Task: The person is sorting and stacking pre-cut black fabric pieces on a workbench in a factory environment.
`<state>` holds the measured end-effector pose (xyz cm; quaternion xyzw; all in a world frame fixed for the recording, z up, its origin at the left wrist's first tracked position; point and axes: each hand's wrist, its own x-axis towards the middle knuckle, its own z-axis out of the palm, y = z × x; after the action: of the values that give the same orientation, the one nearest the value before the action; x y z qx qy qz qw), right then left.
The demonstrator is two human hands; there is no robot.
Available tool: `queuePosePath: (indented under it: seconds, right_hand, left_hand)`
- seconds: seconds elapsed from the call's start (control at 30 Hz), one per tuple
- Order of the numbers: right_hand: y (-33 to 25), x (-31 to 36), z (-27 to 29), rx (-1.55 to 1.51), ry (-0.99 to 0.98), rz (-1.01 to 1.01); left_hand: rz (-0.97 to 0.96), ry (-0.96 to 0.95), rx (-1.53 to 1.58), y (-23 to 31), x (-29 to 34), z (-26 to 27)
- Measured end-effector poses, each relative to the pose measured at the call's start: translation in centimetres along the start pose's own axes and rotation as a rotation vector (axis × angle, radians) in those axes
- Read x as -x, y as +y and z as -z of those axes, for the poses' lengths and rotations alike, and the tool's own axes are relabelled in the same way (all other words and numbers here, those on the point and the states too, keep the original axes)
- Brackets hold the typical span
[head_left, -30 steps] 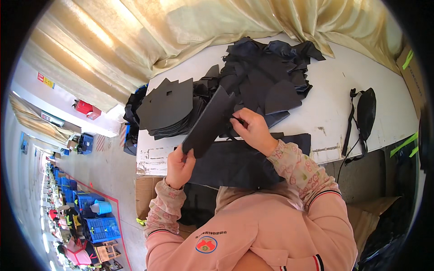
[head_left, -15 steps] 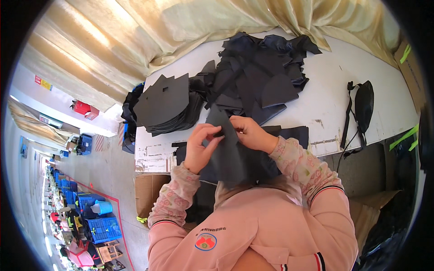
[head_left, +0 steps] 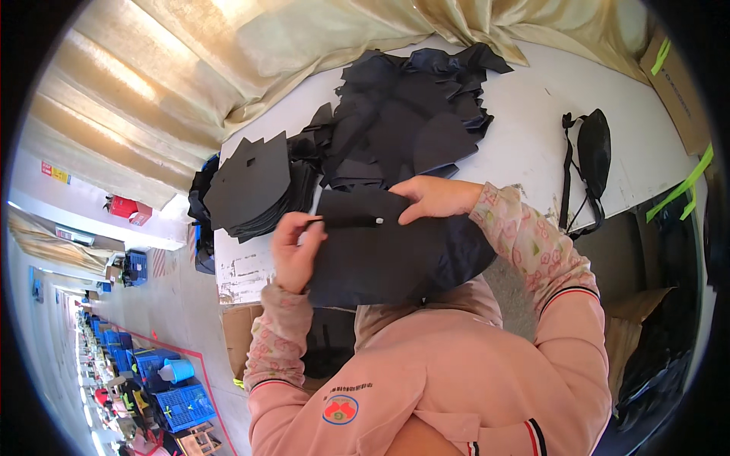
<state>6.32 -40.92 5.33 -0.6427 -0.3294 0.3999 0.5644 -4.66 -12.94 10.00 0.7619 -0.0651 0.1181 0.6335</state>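
Left hand point(head_left: 297, 253) pinches while right hand point(head_left: 435, 199) grips.

Left hand point(head_left: 294, 254) a smear at the fingers!
Whether it pinches the black strip point(head_left: 350, 222) can't be told, and the pale speck point(head_left: 379, 220) on it is too tiny to name; up top the curtain point(head_left: 304, 34) gets cut off, the cardboard box point(head_left: 675, 95) vanishes into the dark rim, and clutter point(head_left: 122, 395) beside the blue crates point(head_left: 185, 406) is unreadably small.

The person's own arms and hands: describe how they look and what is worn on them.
The left hand and right hand are bare, without gloves. Pale sleeves with a pink and green print cover the forearms; above them, pink shirt sleeves end in black, white and red bands.
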Motion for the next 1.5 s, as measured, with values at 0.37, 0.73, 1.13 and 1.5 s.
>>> queuePosePath:
  seconds: [0.37, 0.73, 1.13, 1.5]
  right_hand:
    - [11.2, 5.1, 4.3, 0.334, 0.307, -0.135]
    - [5.8, 7.5, 0.7, 0.801, 0.419, -0.157]
    - [3.6, 7.6, -1.7, 0.98, 0.509, 0.11]
    - [2.6, 7.8, -3.7, 1.252, 0.574, 0.038]
  left_hand:
    - [0.208, 0.5, 0.194, -6.7, 4.0, 16.0]
    - [-0.004, -0.407, -0.535, -7.6, -3.3, 1.8]
    - [0.311, -1.313, -0.147, -9.8, -9.3, -13.3]
    - [0.441, -1.23, -0.042, -8.7, -8.5, -13.4]
